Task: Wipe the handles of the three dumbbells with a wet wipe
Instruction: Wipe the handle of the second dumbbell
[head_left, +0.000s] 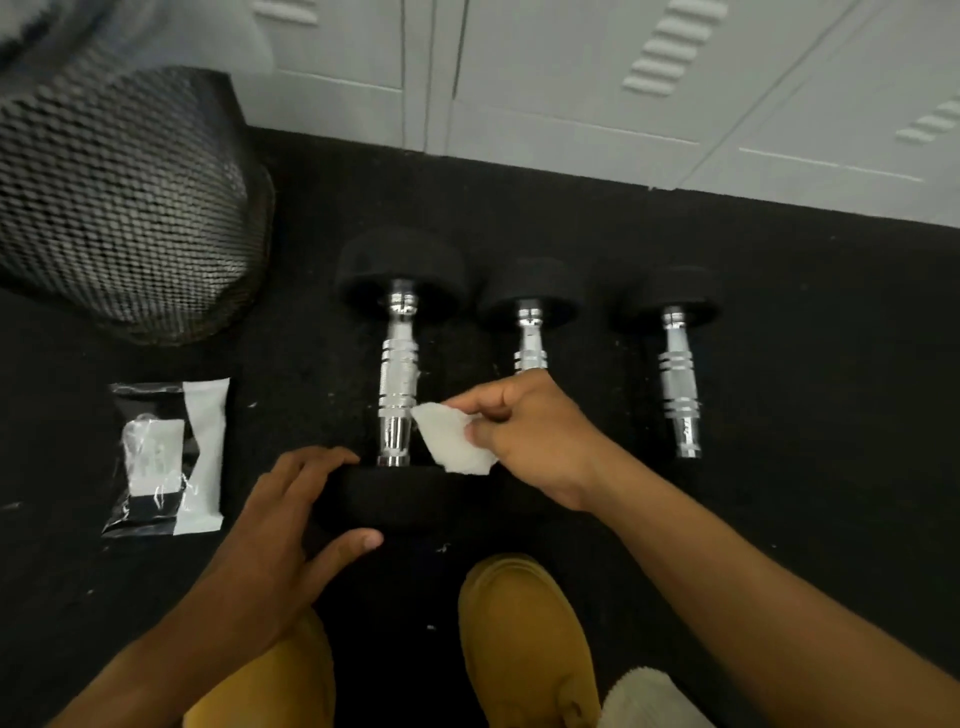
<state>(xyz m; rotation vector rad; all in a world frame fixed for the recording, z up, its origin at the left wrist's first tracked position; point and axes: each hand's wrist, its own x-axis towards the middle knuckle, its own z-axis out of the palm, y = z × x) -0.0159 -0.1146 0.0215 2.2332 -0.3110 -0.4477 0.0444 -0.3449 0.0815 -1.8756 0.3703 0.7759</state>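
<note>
Three dumbbells with chrome handles and black heads lie side by side on the black floor: the left dumbbell, the middle dumbbell and the right dumbbell. My left hand grips the near head of the left dumbbell. My right hand pinches a folded white wet wipe just right of the left dumbbell's handle, near its lower end. This hand hides the near half of the middle dumbbell.
A wet wipe packet lies on the floor at the left. A black mesh bin stands at the back left. Grey lockers line the back. A tan shoe is near the bottom.
</note>
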